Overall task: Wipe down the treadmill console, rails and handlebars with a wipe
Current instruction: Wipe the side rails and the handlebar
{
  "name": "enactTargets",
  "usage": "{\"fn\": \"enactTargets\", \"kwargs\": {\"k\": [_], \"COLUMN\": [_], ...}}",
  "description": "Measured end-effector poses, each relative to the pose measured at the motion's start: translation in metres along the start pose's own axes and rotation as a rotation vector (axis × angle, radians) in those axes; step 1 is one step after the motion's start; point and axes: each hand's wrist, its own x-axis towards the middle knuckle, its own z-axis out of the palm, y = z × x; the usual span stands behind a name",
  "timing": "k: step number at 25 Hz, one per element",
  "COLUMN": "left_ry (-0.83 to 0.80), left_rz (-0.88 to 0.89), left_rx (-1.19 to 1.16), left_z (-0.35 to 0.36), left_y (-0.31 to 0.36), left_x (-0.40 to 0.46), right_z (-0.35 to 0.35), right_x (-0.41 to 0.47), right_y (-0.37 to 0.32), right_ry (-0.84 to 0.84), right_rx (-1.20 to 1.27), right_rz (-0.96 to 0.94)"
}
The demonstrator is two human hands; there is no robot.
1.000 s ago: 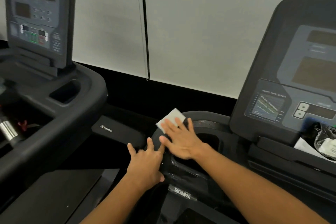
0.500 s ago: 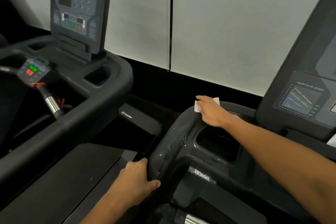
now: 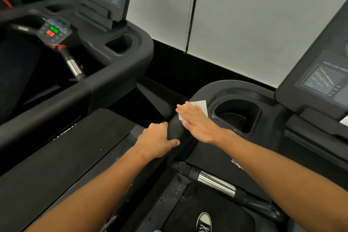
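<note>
While our right hand [image 3: 199,121] lies flat with straight fingers, it presses the wipe [image 3: 200,106] onto the console's [image 3: 233,88] left corner, beside the cup holder [image 3: 236,114] | left hand [image 3: 157,140] grip: fingers curled round the side rail [image 3: 174,126], thumb on top | neighbouring treadmill [image 3: 105,58] sits to our left

1. The light is even and fairly bright, and the pale wall panels [image 3: 254,24] reflect it softly.
2. The black treadmill [image 3: 235,88] swallows detail; the gap beneath its left rail is almost featureless dark.
3. Small highlights glint on the chrome handlebar section [image 3: 216,183] and the glossy cup-holder rim [image 3: 220,117].
4. Wide-angle distortion bends the wall seam [image 3: 192,9] and leans the consoles outward at the picture's edges.
5. The console chart [image 3: 323,79] is soft, its print unreadable.
</note>
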Motion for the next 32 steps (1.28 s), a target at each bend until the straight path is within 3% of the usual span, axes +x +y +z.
{"fn": "enactTargets", "kwargs": {"k": [3,8,10,13,15,20,22,24,27,32], "left_ry": [0.017,0.033,0.053,0.057,0.074,0.141,0.155,0.164,0.150,0.018], "left_rz": [-0.028,-0.209,-0.273,-0.303,-0.311,-0.341,-0.325,-0.313,-0.280,-0.233], "left_rx": [-0.038,-0.014,-0.017,-0.040,-0.048,-0.054,-0.068,-0.067,-0.039,0.035], "left_z": [0.000,0.001,0.004,0.004,0.004,0.013,0.014,0.017,0.015,-0.002], "left_y": [-0.005,-0.029,-0.029,-0.024,-0.020,-0.016,-0.018,-0.019,-0.021,-0.028], "left_x": [-0.019,-0.064,-0.073,-0.074,-0.077,-0.082,-0.084,-0.086,-0.083,-0.068], "right_z": [-0.014,-0.055,-0.050,-0.023,0.001,0.028,0.015,-0.001,-0.019,0.022], "right_x": [0.004,0.046,0.046,0.024,0.005,-0.028,-0.023,-0.006,0.008,-0.016], "right_y": [0.017,0.087,0.086,0.038,-0.003,-0.051,-0.028,0.008,0.048,-0.022], "right_ry": [-0.003,0.050,0.061,0.143,0.091,-0.116,-0.030,0.078,0.040,0.095], "right_rx": [0.016,-0.239,-0.213,-0.201,-0.213,-0.061,-0.134,-0.237,-0.160,-0.023], "right_rz": [-0.003,0.259,0.299,0.053,-0.121,-0.267,-0.306,-0.186,0.140,0.248]}}
